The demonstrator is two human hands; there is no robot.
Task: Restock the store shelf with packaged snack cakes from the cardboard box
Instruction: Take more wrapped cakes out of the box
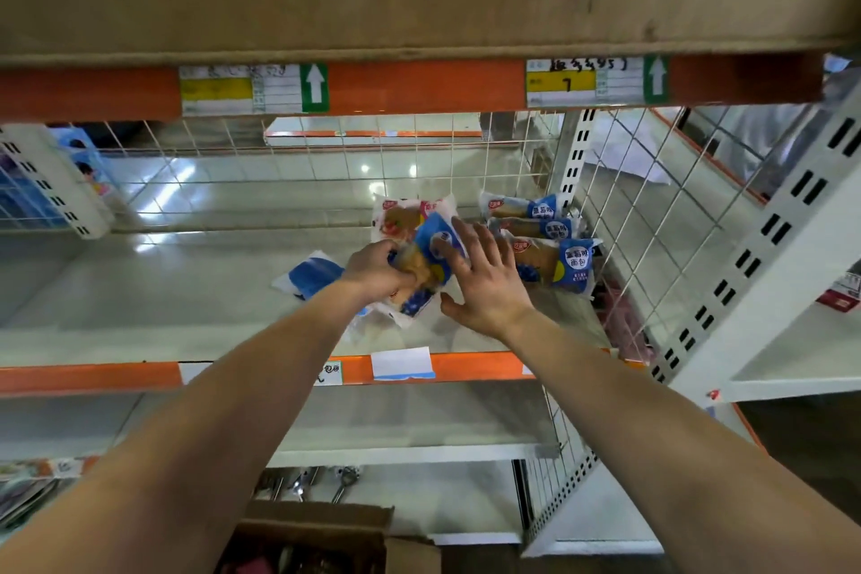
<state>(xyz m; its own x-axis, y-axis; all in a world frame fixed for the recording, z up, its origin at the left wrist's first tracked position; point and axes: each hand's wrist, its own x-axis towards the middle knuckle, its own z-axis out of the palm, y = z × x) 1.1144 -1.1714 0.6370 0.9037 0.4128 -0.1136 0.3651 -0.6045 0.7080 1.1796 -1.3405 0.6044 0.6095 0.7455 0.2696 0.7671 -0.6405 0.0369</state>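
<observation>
Open cardboard box below, snack cakes on shelf

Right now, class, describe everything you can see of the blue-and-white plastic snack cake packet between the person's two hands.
The blue-and-white plastic snack cake packet is a glossy wrapper with a yellow patch; brown cake shows through a clear part. It lies slanted over the white shelf board. The left hand grips its left side, and the right hand rests straight fingers on its right edge.
</observation>
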